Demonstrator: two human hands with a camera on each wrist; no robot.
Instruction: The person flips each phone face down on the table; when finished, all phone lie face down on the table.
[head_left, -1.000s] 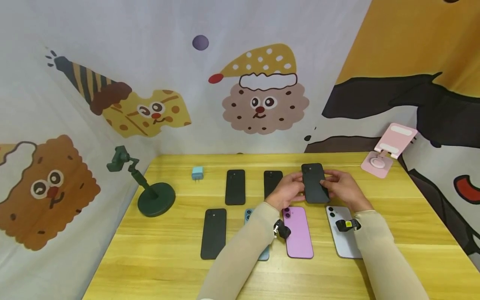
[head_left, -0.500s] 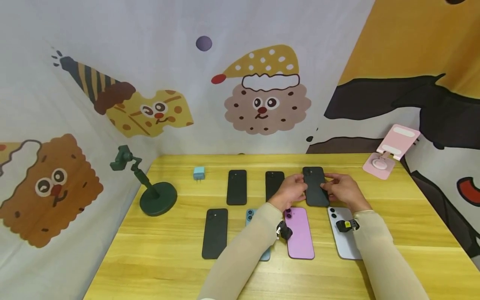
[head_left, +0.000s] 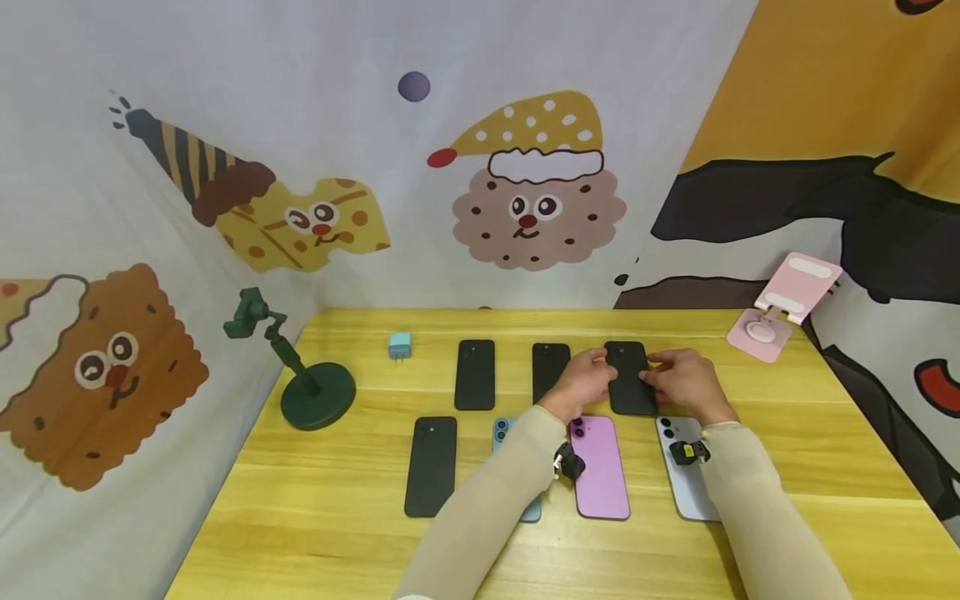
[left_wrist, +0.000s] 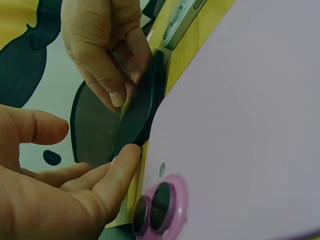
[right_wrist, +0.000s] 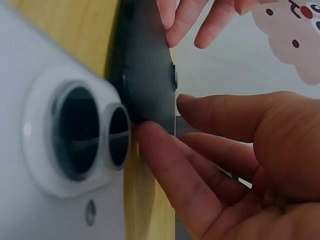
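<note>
A black phone [head_left: 628, 383] lies back up on the wooden table in the back row, between my two hands. My left hand [head_left: 581, 385] is at its left edge. In the left wrist view, a fingertip touches the phone's edge while the thumb stands apart from it. At the right edge is my right hand [head_left: 688, 385]; the right wrist view shows its fingers [right_wrist: 170, 165] right at the phone's side, with the thumb held off. The pink phone [head_left: 602, 475] and the white phone [head_left: 686, 479] lie nearer, partly covered by my wrists.
Two more black phones [head_left: 475, 375] [head_left: 550, 367] continue the back row. In front are another black phone [head_left: 431, 467] and a blue phone [head_left: 531, 510], partly under my left sleeve. A blue charger plug [head_left: 400, 345], a green stand [head_left: 318, 398] and a pink stand [head_left: 798, 283] stand around them.
The black phone has come down from between both hands and now lies flat on the table. The fingers have loosened at its sides, and the right hand has shifted slightly.
</note>
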